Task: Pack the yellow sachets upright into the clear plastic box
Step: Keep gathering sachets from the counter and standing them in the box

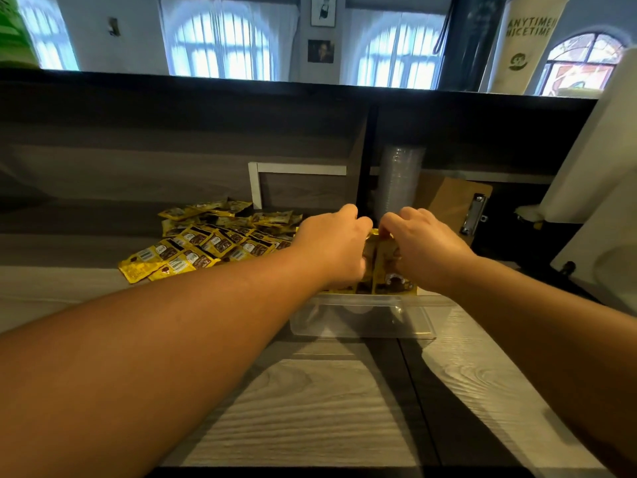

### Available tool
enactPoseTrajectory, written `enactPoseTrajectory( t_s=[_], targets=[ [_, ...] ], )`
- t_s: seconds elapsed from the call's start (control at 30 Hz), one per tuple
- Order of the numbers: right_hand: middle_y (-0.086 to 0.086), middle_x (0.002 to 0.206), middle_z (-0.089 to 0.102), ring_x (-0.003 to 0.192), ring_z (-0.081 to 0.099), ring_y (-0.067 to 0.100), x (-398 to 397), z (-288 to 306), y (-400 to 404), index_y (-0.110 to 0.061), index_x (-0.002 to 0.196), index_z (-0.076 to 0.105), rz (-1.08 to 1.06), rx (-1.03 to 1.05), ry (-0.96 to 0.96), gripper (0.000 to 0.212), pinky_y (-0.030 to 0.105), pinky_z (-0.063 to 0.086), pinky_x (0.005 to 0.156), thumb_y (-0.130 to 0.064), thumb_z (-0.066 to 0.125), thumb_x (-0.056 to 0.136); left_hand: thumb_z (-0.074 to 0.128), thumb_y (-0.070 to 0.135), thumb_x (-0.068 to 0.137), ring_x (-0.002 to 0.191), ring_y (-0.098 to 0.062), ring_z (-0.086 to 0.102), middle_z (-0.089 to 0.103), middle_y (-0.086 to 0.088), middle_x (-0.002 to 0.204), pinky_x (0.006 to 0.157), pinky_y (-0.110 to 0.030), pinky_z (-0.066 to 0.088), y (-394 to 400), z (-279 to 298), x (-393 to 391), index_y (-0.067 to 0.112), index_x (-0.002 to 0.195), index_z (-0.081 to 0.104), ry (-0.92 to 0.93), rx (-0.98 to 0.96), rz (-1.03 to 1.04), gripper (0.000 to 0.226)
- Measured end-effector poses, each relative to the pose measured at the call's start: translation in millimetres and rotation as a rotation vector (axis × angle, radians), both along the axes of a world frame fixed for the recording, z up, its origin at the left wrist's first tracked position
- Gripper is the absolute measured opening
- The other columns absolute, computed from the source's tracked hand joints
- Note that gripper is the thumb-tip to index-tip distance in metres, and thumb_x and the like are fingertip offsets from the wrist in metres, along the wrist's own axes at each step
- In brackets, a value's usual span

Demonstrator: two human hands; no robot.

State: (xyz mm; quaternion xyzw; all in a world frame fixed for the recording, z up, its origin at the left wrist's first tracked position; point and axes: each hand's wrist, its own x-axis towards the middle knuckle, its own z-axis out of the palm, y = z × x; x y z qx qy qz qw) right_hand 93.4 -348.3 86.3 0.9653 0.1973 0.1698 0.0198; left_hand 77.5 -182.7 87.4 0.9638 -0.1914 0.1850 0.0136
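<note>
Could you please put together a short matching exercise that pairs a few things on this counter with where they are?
Things:
1. loose sachets
2. clear plastic box
3. clipboard
4. upright sachets

Places:
A. leaning behind the right hand
B. piled beside the left hand
C. gripped between both hands
D. nearest the camera

Pairs: 1-B, 2-D, 3-A, 4-C

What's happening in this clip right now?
A person is packing yellow sachets into a clear plastic box on a wooden counter. Both the left hand and right hand grip a bunch of upright sachets at the far end of the box. A loose pile of sachets lies to the left, not yet packed.
</note>
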Motion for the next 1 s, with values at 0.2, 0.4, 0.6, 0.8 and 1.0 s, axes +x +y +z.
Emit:
enactPoseTrajectory(
  t_s=[0.2,0.4,0.6,0.8,1.0],
  targets=[
    [0.003,0.126,0.052,0.114,0.049,0.023,-1,1,-1,-0.029,0.136,0.039,-0.047,-0.013,0.058,0.064,0.035,0.048,0.087,-0.027,0.076,0.083,0.067,0.029,0.092,0.109,-0.026,0.055,0.051,-0.005,0.125,0.085,-0.04,0.053,1,-6,9,0.024,0.13,0.054,-0.078,-0.016,0.042,0.041],
    [0.002,0.129,0.048,0.12,0.045,0.026,-9,3,3,-0.033,0.137,0.036,-0.096,-0.047,0.071,0.071,0.049,0.044,0.097,-0.033,0.078,0.08,0.068,0.041,0.091,0.116,-0.026,0.054,0.053,-0.002,0.128,0.093,-0.042,0.047,8,-11,6,0.028,0.135,0.053,-0.097,-0.077,0.04,0.048],
    [-0.001,0.129,0.048,0.118,0.047,0.025,-22,24,39,-0.036,0.134,0.043,-0.055,0.163,0.093,0.062,0.049,0.047,0.097,-0.032,0.076,0.082,0.063,0.045,0.093,0.119,-0.023,0.051,0.053,0.001,0.128,0.096,-0.043,0.045,44,5,-4,0.034,0.136,0.052,-0.08,-0.258,0.081,0.046],
    [-0.004,0.132,0.045,0.112,0.048,0.016,-42,26,117,-0.032,0.131,0.049,0.136,0.333,0.053,0.05,0.037,0.051,0.093,-0.023,0.071,0.088,0.063,0.037,0.094,0.113,-0.023,0.057,0.054,-0.001,0.128,0.09,-0.043,0.052,130,-12,-22,0.032,0.131,0.056,-0.037,-0.435,0.314,0.038],
    [-0.006,0.134,0.044,0.108,0.053,0.013,-48,3,208,-0.031,0.131,0.053,0.266,0.32,0.022,0.041,0.029,0.053,0.082,-0.022,0.063,0.092,0.066,0.039,0.089,0.118,-0.03,0.055,0.048,-0.005,0.136,0.092,-0.045,0.049,221,-56,-40,0.033,0.139,0.049,0.107,-0.364,0.567,0.053]
  ],
)
